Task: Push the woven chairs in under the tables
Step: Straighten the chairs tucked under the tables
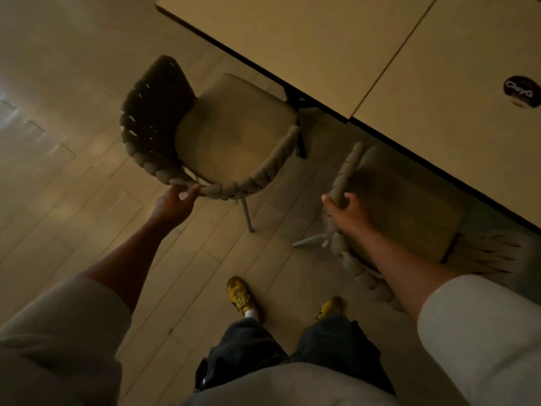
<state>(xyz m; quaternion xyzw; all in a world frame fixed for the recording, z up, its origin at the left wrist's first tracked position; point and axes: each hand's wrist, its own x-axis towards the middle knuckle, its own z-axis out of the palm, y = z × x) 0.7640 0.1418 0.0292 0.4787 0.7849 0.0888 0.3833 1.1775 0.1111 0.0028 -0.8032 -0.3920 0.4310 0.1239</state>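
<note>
Since neither seat is tucked under the tan flat-topped bench (292, 45) yet, each hand takes one chair by its top rim, the easiest part to shove from behind.

Left woven chair (234, 127), beige braided-rope frame with a tan seat cushion: it stands on the floor at an angle, mostly clear of the bench edge, with only its front corner near the dark bench leg (294, 98). Left hand (172, 205) holds the curved back rim, fingers (179, 189) hooked loosely over the rope and thumb beside them. It's a narrow, light hold, probably for swinging the chair square before pushing.

Right woven chair (409, 212), same beige rope and tan cushion, blurred: it sits closer in, far side of the seat at or just under the bench edge, can't tell which. Right hand (348, 213) grips its rim, fingers wrapped round the rope and thumb on the other side. The firmer clamp suits a straight push.

Bench is two slabs butted together with black edging, and a round dark sticker (522, 90) sits on the right slab. Pale plank floor (73, 177) below. Yellow shoes (240, 297) are set back between the two chairs, giving room to lean into both.
</note>
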